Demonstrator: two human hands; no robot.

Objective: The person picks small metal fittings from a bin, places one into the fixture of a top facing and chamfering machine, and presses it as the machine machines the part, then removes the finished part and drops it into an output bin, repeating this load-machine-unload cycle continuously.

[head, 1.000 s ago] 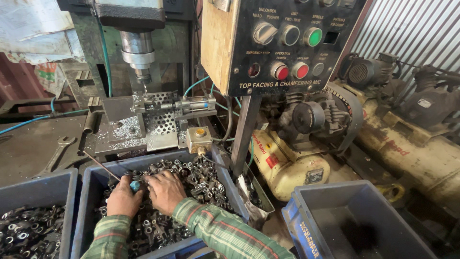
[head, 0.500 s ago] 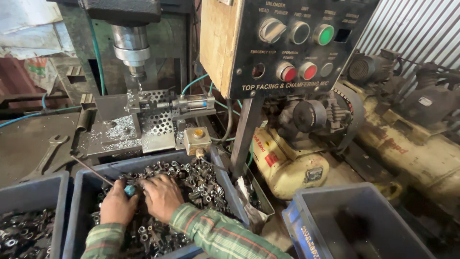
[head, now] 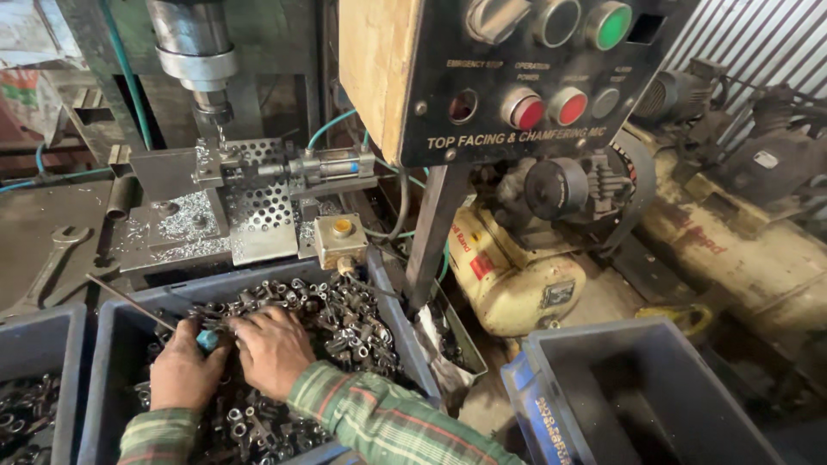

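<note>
Both hands' grip (head: 228, 357) buried in oily steel fittings (head: 345, 323), blue bin (head: 401, 336)

small metal fittings (head: 345, 323) heaped in grey bin (head: 392, 314)

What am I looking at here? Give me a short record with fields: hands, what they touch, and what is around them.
left hand: in the middle bin, on the metal parts, by a teal-handled tool
right hand: flat on the parts, fingers spread
sleeve: green and red plaid
behind bin: drill spindle over a perforated fixture
right: control panel with buttons, yellow tank, dark bin
</note>
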